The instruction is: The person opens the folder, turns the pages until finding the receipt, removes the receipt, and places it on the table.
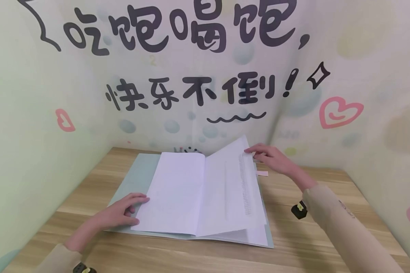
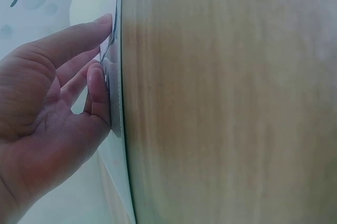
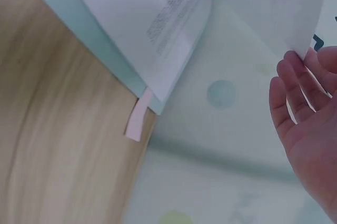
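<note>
A book with a light blue cover (image 1: 141, 167) lies spread on the table, its left page (image 1: 177, 189) blank and flat. My right hand (image 1: 275, 159) pinches the upper outer corner of a lifted right-hand page (image 1: 215, 189), which slants up from the fold with faint print showing on it. In the right wrist view that page (image 3: 274, 8) hangs between the fingers and thumb, with a printed page beneath. At the left page's outer edge rests my left hand (image 1: 121, 212), fingers relaxed and thumb near the lower corner. The left wrist view has the hand (image 2: 58, 87) at the page edges.
A pink ribbon (image 1: 262, 173) sticks out past the book's right side. The wood-grain table (image 1: 304, 227) meets a white wall (image 1: 191, 129) with black lettering close behind the book. Side walls stand left and right. Each wrist wears a black strap (image 1: 299, 209).
</note>
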The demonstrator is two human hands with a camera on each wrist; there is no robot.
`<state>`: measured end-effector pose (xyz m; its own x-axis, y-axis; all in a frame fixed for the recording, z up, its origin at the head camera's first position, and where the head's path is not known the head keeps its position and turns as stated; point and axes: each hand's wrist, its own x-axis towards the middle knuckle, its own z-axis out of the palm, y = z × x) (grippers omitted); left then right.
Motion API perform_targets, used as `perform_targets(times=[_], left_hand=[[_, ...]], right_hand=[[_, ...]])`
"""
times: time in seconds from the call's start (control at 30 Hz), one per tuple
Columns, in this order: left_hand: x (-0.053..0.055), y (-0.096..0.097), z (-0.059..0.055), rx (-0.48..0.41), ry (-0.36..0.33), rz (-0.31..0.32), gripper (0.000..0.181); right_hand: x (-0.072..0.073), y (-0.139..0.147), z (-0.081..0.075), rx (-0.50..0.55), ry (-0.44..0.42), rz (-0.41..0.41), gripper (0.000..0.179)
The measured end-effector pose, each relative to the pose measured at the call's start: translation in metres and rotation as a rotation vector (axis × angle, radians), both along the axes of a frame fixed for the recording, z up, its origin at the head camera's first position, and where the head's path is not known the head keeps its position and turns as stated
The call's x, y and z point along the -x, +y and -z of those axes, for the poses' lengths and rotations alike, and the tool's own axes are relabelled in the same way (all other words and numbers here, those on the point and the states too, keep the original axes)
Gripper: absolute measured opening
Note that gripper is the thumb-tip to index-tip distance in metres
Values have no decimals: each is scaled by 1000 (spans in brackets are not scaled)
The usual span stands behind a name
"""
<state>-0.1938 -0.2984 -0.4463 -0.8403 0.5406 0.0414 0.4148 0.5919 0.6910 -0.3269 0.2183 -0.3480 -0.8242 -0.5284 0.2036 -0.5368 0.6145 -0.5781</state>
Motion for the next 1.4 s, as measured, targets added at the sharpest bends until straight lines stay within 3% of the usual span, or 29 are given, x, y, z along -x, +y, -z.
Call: perform_targets(times=[0.2, 0.4, 0.57, 0.93, 1.2, 1.4], left_hand=[[0, 0, 1, -6, 10, 4, 63], [0, -2, 2, -18, 21, 15, 63], [-1, -2, 3, -27, 15, 12, 62], [-3, 0, -1, -21, -6, 3, 63], [-2, 0, -1, -34, -23, 9, 62], [-1, -2, 2, -21, -36, -34, 57]], right_hand=[[3, -17, -15, -21, 89, -38, 33], [4, -43, -27, -2, 204, -8, 25], [7, -66, -35, 30, 235, 20, 20], [14, -114, -47, 111, 210, 37, 15], [20, -153, -38, 227, 111, 42, 18], [20, -180, -26, 367, 37, 2, 22]])
